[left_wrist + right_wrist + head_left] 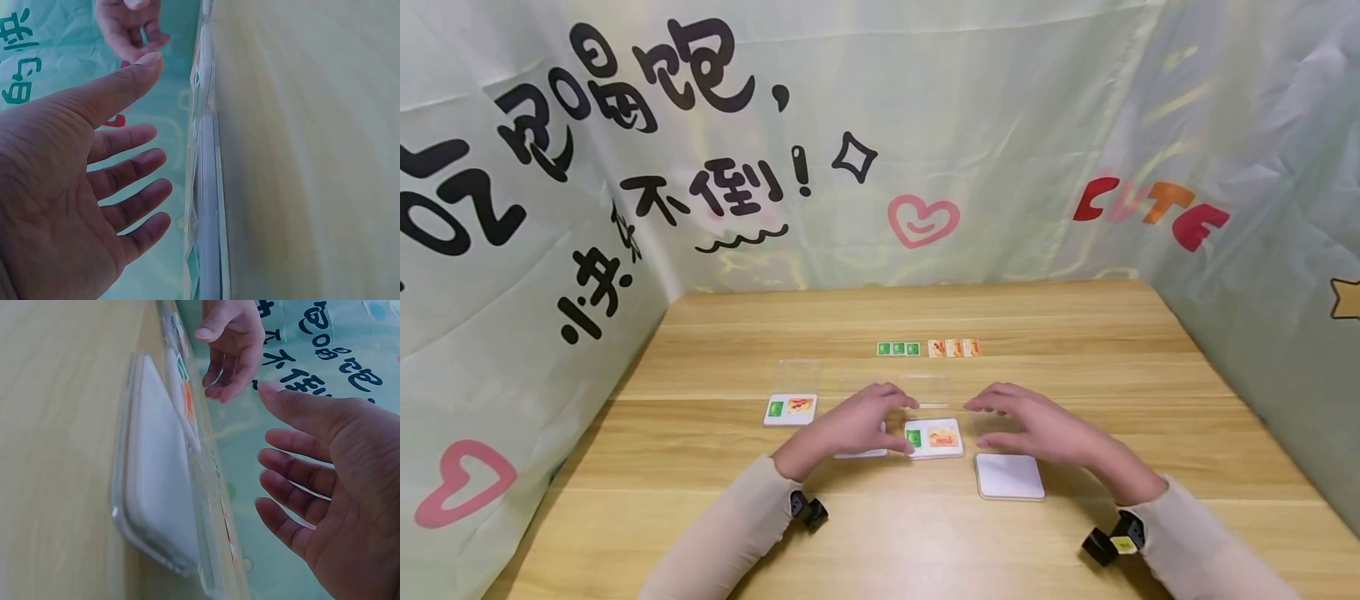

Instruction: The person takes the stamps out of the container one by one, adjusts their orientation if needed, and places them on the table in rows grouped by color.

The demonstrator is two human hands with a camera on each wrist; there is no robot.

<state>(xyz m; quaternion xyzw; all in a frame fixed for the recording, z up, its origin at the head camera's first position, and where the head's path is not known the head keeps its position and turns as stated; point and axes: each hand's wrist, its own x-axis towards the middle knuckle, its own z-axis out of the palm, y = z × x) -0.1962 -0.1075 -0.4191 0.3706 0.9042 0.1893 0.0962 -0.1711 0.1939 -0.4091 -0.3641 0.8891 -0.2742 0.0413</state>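
On the counter point(917, 558), a half-hidden case point(862, 455) and a middle case point(934, 446) are lying between the left case point(786, 410) and the nearer right case point(1010, 477) — two picture rows point(898, 349) are lying beyond, side by side.

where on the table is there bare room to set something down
The table is bare at its near side between both sleeves, and from the orange stickers to its right edge. Crowded: the middle, with printed cards, a blank white card, left hand and right hand.
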